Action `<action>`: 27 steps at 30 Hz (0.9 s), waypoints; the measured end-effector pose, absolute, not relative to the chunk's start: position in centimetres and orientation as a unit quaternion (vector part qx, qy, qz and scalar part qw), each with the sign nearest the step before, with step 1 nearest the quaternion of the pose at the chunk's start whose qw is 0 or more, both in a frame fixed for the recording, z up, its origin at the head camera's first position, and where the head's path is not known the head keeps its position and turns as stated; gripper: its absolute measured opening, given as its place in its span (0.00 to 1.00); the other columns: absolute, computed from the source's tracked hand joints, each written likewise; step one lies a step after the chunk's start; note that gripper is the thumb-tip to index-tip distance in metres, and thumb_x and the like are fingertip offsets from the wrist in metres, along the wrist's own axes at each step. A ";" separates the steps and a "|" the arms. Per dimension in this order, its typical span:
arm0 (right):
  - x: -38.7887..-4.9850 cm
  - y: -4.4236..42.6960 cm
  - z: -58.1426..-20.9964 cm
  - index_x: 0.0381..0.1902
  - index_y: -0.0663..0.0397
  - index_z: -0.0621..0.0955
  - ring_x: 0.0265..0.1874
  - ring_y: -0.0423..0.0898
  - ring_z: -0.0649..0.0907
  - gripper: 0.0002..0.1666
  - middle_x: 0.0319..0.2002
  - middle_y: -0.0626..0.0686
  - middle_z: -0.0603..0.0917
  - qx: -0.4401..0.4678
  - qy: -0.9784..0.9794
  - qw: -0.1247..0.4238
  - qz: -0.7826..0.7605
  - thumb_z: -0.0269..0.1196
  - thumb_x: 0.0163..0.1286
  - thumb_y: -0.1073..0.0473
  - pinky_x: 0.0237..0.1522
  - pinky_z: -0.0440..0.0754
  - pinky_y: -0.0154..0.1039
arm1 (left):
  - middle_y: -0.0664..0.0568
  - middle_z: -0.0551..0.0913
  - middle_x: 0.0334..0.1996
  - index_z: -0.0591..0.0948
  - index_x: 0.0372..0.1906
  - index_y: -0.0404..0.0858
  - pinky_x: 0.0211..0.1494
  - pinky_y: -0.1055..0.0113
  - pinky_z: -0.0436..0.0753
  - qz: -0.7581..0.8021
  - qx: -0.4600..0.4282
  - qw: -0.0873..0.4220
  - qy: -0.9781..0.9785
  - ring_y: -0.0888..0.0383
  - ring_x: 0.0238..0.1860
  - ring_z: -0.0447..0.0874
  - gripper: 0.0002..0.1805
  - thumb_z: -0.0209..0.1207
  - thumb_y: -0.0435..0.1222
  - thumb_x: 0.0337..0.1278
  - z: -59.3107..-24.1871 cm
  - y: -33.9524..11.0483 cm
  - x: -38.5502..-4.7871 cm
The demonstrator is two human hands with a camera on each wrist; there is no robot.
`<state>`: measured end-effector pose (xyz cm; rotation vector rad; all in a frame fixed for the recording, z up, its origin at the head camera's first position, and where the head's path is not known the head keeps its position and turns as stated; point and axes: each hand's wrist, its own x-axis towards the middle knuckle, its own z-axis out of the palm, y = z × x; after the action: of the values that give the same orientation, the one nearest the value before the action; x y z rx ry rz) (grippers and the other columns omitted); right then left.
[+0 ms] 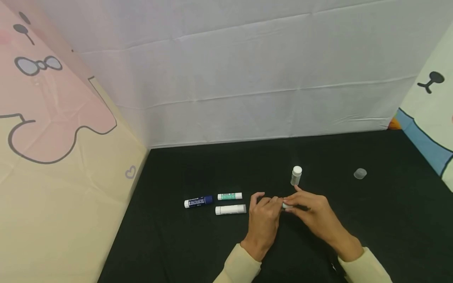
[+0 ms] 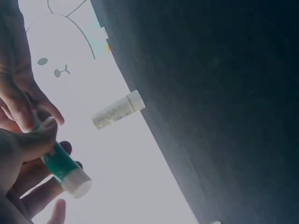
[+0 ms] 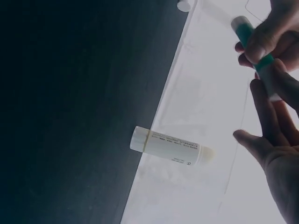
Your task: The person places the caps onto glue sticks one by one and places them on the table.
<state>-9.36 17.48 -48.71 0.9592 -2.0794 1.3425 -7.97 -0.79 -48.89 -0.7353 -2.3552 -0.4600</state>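
Observation:
My left hand (image 1: 263,222) grips a green glue stick (image 2: 60,162) with white ends, held up over the black table. The fingers of my right hand (image 1: 315,210) pinch the other end of that green stick; in the head view the hands hide most of it. Just beyond the right hand, a white glue stick (image 3: 173,147) with small print stands upright on the table. In the right wrist view its top shows a pale rounded tip.
Left of the hands lie a dark blue glue stick (image 1: 198,201), a green-and-white glue stick (image 1: 229,196) and a white glue stick (image 1: 231,209). A translucent cap (image 1: 360,173) sits at the right. White cloth (image 1: 226,90) hangs behind the black table (image 1: 170,243).

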 end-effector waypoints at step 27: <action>-8.8 17.4 -48.2 0.42 0.61 0.89 0.41 0.49 0.91 0.07 0.40 0.56 0.91 0.340 -0.784 0.243 0.460 0.71 0.66 0.67 0.72 0.71 0.32 | 0.62 0.91 0.35 0.88 0.36 0.46 0.60 0.61 0.80 -0.129 -0.289 0.261 -0.912 0.65 0.37 0.87 0.12 0.79 0.41 0.50 -48.7 -1.5 -8.8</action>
<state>-8.85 17.43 -48.22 0.9279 -2.1415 1.2581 -8.81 -1.46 -48.69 -0.7816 -2.4696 -0.3498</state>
